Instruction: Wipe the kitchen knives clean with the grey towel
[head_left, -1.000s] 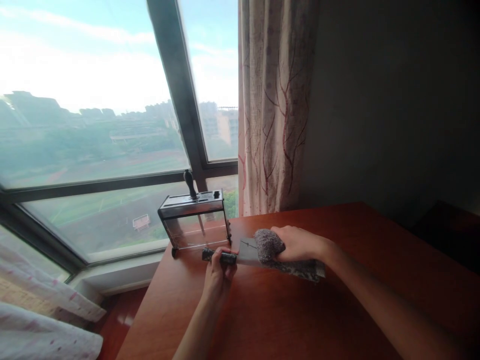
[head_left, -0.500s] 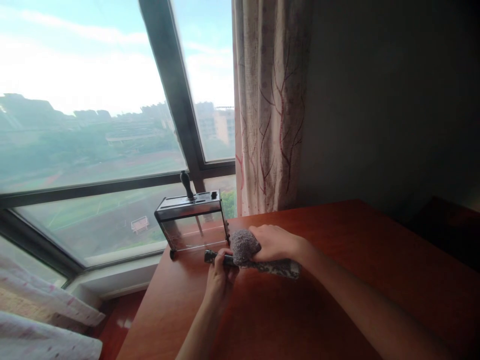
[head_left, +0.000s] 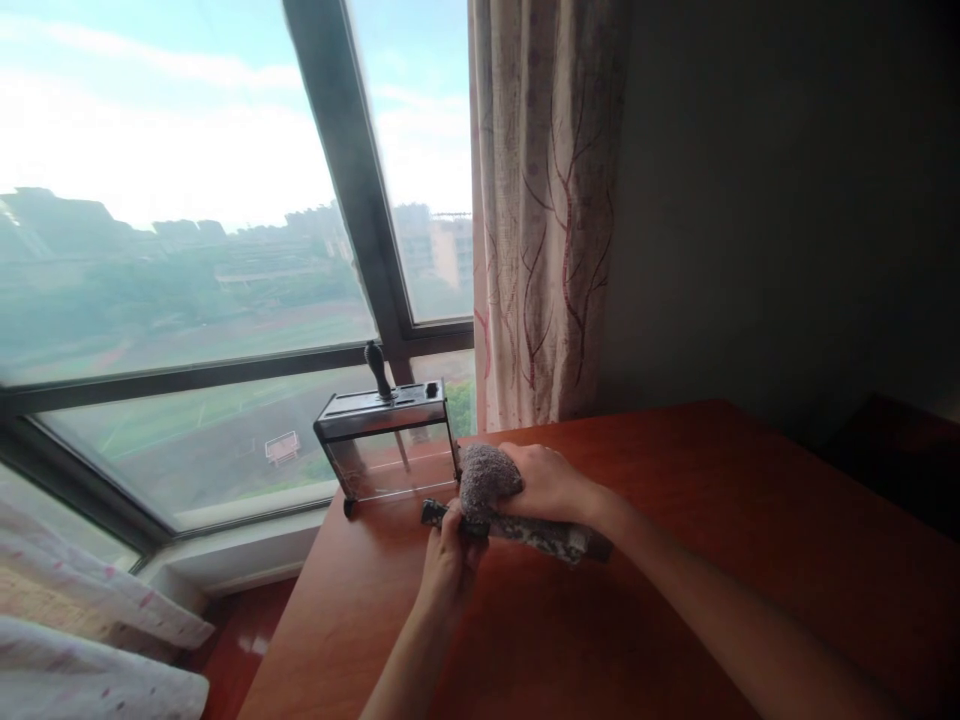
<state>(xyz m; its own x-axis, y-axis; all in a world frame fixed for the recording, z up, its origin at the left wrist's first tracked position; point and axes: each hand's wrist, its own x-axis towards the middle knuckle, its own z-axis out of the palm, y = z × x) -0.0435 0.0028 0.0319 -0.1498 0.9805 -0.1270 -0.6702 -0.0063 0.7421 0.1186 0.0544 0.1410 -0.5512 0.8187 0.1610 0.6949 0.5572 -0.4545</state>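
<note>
Apparently the step in hand is a wipe: the right hand (head_left: pixel 551 482) grips a fluffy grey cloth (head_left: pixel 484 482) that is folded over a flat implement with a dark, glossy black handle (head_left: pixel 431 513). The left hand (head_left: pixel 452 550) is wrapped around that handle, thumb along its upper side, and the cloth lies close against the same hand. The implement is held over the reddish-brown wooden table (head_left: pixel 360 625), in front of the window; its working part is hidden under the cloth, so its shape cannot be told, though a knife seems likely. Below the right hand, a patterned black-and-white strip (head_left: pixel 544 538) hangs out, probably part of the cloth.

As I judge it, the next move calls for a firm left hold and, if there is an edge beneath, enough folded cloth between it and the right fingers.

Just behind the hands, near the table's edge, stands a clear-sided rack with a silver metal top (head_left: pixel 412 402). One ridged black handle (head_left: pixel 377 370) sticks up from it, slightly tilted. Inside, a thin dark line runs below that handle; whether it is a shaft or something behind the panel is unclear. A dark opening shows at the top's right end.
</note>
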